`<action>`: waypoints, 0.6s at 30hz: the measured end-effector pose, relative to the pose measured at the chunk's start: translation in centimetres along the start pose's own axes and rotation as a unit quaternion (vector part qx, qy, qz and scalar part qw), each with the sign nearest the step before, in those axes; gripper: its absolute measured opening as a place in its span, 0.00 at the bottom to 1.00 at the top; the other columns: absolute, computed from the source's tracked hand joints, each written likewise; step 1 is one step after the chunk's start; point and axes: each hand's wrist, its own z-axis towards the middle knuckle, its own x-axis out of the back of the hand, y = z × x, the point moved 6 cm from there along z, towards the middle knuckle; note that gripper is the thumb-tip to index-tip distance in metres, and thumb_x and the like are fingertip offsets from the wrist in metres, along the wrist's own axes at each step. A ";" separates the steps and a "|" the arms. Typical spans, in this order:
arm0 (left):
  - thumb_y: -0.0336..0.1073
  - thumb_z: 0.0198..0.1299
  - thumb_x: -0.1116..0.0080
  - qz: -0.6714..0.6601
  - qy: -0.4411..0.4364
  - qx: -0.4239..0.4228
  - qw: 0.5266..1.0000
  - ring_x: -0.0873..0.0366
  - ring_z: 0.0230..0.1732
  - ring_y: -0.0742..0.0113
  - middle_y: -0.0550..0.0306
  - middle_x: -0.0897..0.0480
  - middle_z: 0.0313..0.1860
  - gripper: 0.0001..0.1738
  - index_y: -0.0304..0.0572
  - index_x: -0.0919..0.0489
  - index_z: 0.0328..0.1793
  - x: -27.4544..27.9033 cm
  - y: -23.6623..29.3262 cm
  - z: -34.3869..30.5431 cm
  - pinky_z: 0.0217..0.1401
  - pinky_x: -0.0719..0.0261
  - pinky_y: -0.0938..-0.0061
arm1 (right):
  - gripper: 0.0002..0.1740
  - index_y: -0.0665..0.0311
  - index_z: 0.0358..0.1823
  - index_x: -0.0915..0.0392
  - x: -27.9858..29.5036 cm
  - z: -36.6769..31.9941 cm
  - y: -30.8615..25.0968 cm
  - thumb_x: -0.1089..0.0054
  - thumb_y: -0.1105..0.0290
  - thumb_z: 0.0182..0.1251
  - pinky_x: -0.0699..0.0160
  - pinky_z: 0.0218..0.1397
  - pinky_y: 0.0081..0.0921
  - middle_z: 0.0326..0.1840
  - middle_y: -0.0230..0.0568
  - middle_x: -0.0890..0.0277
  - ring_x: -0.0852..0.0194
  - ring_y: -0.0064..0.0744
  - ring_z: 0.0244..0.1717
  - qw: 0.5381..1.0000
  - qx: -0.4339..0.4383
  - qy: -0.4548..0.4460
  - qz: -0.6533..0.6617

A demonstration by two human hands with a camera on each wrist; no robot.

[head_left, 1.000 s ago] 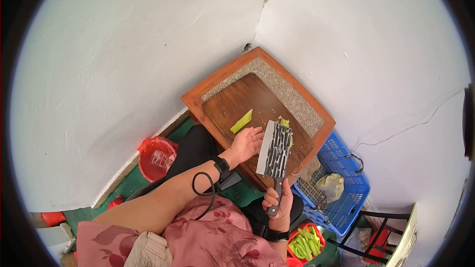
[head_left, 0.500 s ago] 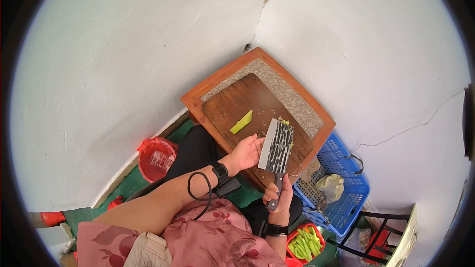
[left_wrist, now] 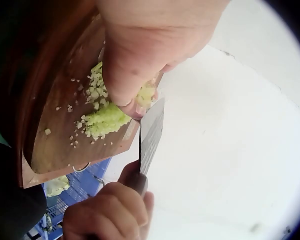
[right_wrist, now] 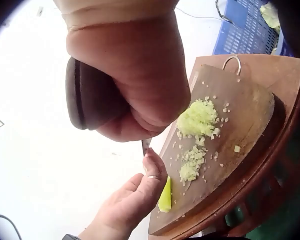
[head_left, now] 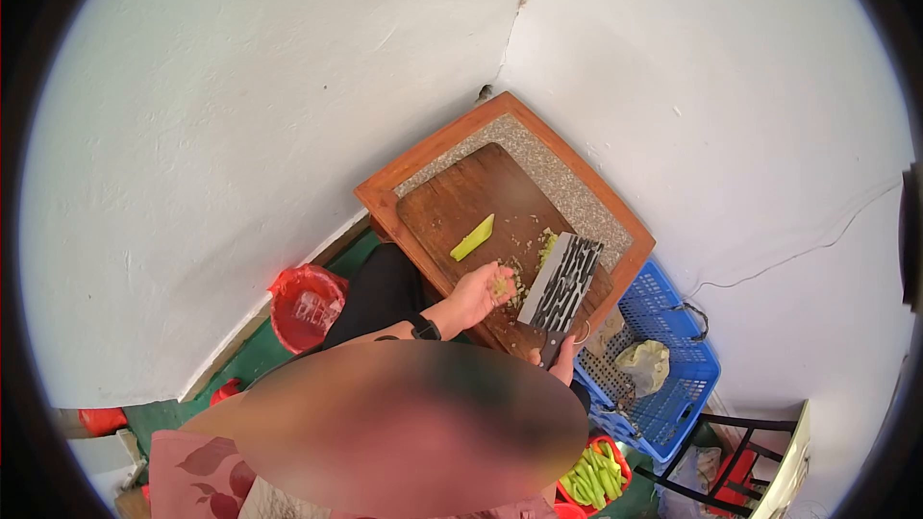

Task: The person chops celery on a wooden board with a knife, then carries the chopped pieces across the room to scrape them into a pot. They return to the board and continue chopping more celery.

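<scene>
My right hand (head_left: 565, 358) grips the dark handle of a cleaver (head_left: 569, 279), its broad blade marked with a black-and-silver pattern. Palm up beside the blade, my left hand (head_left: 476, 295) carries chopped pale-green bits on its slightly bent fingers. In the left wrist view its fingertips are right at the blade. Below both hands lies a wooden cutting board (head_left: 452, 192). A mound of finely chopped green vegetable (right_wrist: 197, 119) sits there, with looser crumbs around it. One uncut light-green piece (head_left: 473, 237) rests farther left on the board, apart from the mound.
The board sits on a small wood-framed table (head_left: 630, 231) in a corner between white walls (head_left: 240, 115). To the right stands a blue plastic basket (head_left: 707, 365). A red container holds several green vegetable pieces (head_left: 596, 476). A red bucket (head_left: 288, 322) is at left.
The cleaver has shifted right, tilting further that way, with the right hand. My left hand now carries chopped bits on its fingers. More crumbs show on the board between blade and left hand.
</scene>
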 end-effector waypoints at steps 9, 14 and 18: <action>0.39 0.66 0.48 0.537 0.034 -0.228 0.811 0.19 0.47 0.60 0.49 0.15 0.43 0.16 0.32 0.18 0.46 -2.4 3.2 2.2 0.50 0.24 0.70 | 0.21 0.59 0.36 0.33 1.7 -1.4 0.4 0.61 0.49 0.77 0.39 0.12 0.21 0.15 0.35 0.34 0.39 0.25 0.09 0.975 0.096 0.055 -0.191; 0.34 0.61 0.44 0.521 0.082 -0.266 0.807 0.20 0.46 0.55 0.47 0.16 0.42 0.13 0.34 0.17 0.47 -1.2 4.5 1.1 0.51 0.25 0.68 | 0.21 0.63 0.47 0.26 1.4 -1.6 0.5 0.60 0.52 0.78 0.40 0.13 0.17 0.15 0.32 0.34 0.40 0.20 0.10 0.948 0.144 0.016 -0.282; 0.29 0.55 0.40 0.644 0.095 -0.335 0.681 0.24 0.48 0.53 0.47 0.21 0.45 0.18 0.33 0.20 0.53 1.0 4.6 0.4 0.53 0.26 0.67 | 0.23 0.65 0.57 0.27 0.6 -2.3 1.1 0.59 0.53 0.78 0.41 0.14 0.15 0.15 0.28 0.36 0.41 0.16 0.11 0.902 0.178 0.011 -0.392</action>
